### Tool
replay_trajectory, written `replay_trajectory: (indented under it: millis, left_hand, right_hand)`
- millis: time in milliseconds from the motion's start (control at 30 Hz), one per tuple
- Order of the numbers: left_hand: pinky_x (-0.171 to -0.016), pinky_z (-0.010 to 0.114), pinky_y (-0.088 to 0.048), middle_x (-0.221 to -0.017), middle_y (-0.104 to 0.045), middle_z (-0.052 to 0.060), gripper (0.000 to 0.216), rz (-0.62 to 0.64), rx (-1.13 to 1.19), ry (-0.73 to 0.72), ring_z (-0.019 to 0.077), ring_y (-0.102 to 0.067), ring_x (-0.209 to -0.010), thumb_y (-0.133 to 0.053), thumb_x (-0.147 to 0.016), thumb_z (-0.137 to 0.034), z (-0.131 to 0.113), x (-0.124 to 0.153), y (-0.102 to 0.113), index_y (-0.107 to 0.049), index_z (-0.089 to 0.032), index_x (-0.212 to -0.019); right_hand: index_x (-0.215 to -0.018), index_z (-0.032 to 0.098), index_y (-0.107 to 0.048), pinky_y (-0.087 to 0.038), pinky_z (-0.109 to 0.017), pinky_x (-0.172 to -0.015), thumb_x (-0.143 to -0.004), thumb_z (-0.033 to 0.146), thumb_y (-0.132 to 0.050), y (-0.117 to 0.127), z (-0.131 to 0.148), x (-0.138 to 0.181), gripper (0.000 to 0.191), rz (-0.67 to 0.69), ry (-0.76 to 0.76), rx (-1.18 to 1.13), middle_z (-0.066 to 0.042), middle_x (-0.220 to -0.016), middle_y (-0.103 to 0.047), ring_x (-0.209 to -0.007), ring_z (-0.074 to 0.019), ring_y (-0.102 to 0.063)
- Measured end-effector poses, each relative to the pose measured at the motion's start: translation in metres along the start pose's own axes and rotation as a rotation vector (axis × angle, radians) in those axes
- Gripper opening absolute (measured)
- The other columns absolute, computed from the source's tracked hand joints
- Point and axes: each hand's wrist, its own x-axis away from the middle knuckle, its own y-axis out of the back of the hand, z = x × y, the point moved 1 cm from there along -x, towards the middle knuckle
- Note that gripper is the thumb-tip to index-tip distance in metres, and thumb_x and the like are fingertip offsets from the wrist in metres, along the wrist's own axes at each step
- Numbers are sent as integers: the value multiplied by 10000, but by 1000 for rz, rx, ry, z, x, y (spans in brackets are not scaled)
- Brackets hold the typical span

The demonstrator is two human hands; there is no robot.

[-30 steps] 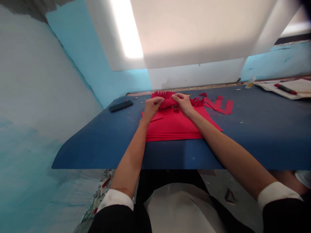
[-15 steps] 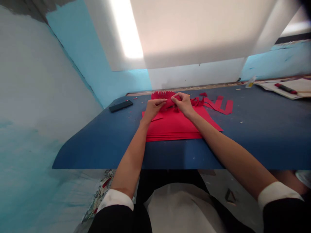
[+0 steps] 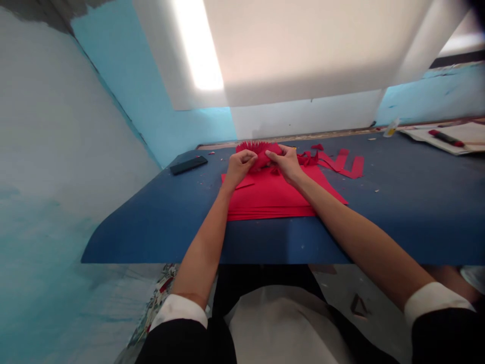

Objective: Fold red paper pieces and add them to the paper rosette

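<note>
Between my two hands is a red paper piece (image 3: 262,161), curled and held above a stack of red sheets (image 3: 273,194). My left hand (image 3: 241,166) pinches its left edge, fingertips pressed together. On the other side my right hand (image 3: 282,161) grips it with thumb and fingers closed. Just behind lies a spiky red fringed paper (image 3: 252,146), partly hidden by the fingers. A small folded red piece (image 3: 245,184) rests on the stack under my left hand. Crumpled red paper bits (image 3: 308,158) lie right of my right hand.
Cut red strips (image 3: 354,168) lie to the right on the blue table (image 3: 409,202). A black phone (image 3: 188,165) is at the left. Toward the back right are a small glue bottle (image 3: 391,128), papers (image 3: 468,135) and a red-capped dark marker (image 3: 446,138).
The red paper between my hands has curled up more and looks rounder. My left fingers have drawn back slightly to the left; my right hand stays nearly in place.
</note>
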Motion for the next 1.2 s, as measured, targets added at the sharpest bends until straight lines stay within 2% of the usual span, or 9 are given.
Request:
replay_trajectory:
  millis: [133,267,467,667,900,1067,1200]
  left_hand:
    - [-692,241,-537,-814,-756,55,394,52,-57,22,143,-693,-737,-816,-858,-533,5,-3,-1,-726,-149,-860]
    - [-689,243,-495,-785,-725,33,289,125,-69,73,130,-647,-713,-801,-846,-424,5,-3,-3,-720,-146,-848]
    - [-608,252,-343,-628,-537,-29,373,180,-138,56,102,-459,-608,-740,-876,-470,-5,0,-5,-633,-166,-690]
    - [-592,262,-279,-592,-413,-55,458,181,-193,21,96,-367,-583,-706,-920,-482,-16,0,-4,-517,-189,-623]
    - [-592,265,-295,-572,-460,-47,341,148,-278,-11,107,-397,-566,-647,-934,-291,-14,3,-6,-555,-187,-623]
    - [-645,262,-375,-652,-639,-6,283,52,-320,-47,130,-510,-637,-626,-955,-289,-14,3,-9,-659,-179,-696]
    - [-661,271,-388,-658,-648,-4,274,-6,-331,-57,135,-528,-647,-630,-952,-297,-13,2,-7,-680,-175,-712]
  right_hand:
    - [-759,239,-592,-434,-287,-526,-752,501,-902,4,-1,-5,406,-110,26,-49,19,-643,-598,-539,-123,-512]
    - [-785,226,-637,-445,-286,-535,-732,450,-919,8,2,-7,363,-159,40,-35,26,-659,-616,-544,-117,-518]
    - [-711,220,-633,-395,-265,-533,-664,402,-963,2,6,-1,379,-70,102,47,47,-597,-578,-543,-97,-473]
    - [-742,217,-673,-432,-264,-545,-751,408,-869,0,9,2,275,-32,59,61,20,-643,-642,-565,-108,-522]
    - [-645,215,-629,-461,-285,-519,-714,524,-925,-1,12,5,433,-42,40,111,3,-568,-609,-519,-123,-526]
    - [-709,222,-644,-535,-305,-551,-690,569,-930,-4,13,6,451,-40,48,64,0,-611,-645,-539,-138,-577]
    - [-723,225,-642,-538,-303,-565,-718,602,-904,-7,9,6,459,-6,37,50,2,-615,-647,-542,-136,-580]
